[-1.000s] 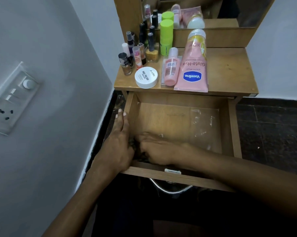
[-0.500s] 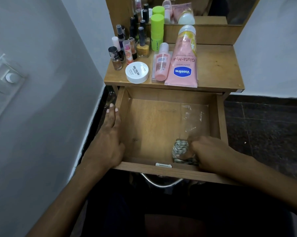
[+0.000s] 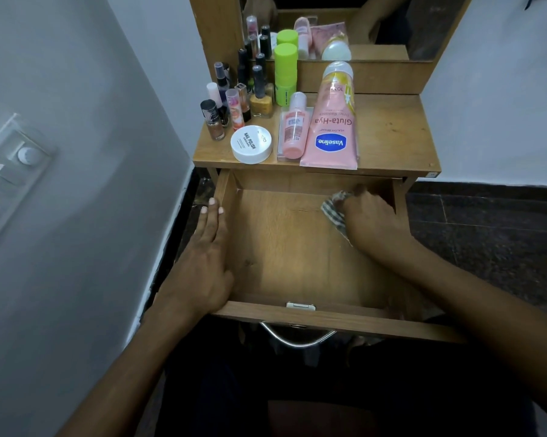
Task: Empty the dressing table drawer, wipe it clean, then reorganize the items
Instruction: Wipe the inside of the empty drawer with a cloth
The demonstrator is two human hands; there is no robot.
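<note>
**Wiping the far right corner of an emptied drawer**

Open wooden drawer (image 3: 284,247), shallow box of smooth pale veneer, long axis left to right, bare inside. Right hand (image 3: 371,217) nearer the work, closed down on a crumpled checked cloth (image 3: 335,214) at the back right corner. Unwiped floor probably lying leftward, towards the left hand (image 3: 203,266), flat and spread along the left wall. Glossy bottles, Vaseline tube (image 3: 332,127) on top.

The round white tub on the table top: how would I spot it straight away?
Look at the wooden dressing table above the open drawer. Near its front edge, left of the pink bottle, lies the white tub. It alone is flat, round and labelled "Nail Polish".
</note>
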